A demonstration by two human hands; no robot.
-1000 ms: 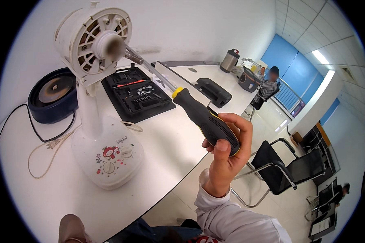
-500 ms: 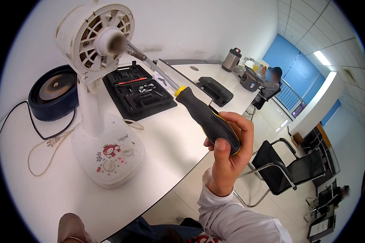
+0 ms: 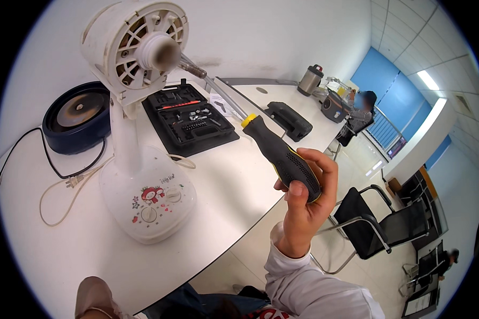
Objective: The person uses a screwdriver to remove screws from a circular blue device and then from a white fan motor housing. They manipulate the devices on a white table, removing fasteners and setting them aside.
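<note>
My right hand [image 3: 308, 191] is closed round the black and yellow handle of a screwdriver [image 3: 282, 154]. Its metal shank points up and left toward a white fan [image 3: 125, 133] without blades or front guard. The shank's far end meets the fan's bare metal motor shaft [image 3: 194, 68] in the picture; I cannot tell whether they touch. The white collar [image 3: 162, 53] round that shaft is blurred at its front. The fan stands upright on a base with a cartoon print and two knobs. My left hand does not show.
An opened black tool case [image 3: 191, 122] lies behind the fan, with a dark blue round appliance [image 3: 74, 117] to its left. A black case [image 3: 290, 119], a steel jug [image 3: 310, 80] and a seated person [image 3: 362, 109] are farther right. Cords cross the table [image 3: 197, 234]. A chair [image 3: 367, 218] stands beyond its edge.
The fan, table and screwdriver all sit slightly farther right in the picture, as the view has shifted. My right hand keeps the same grip.
</note>
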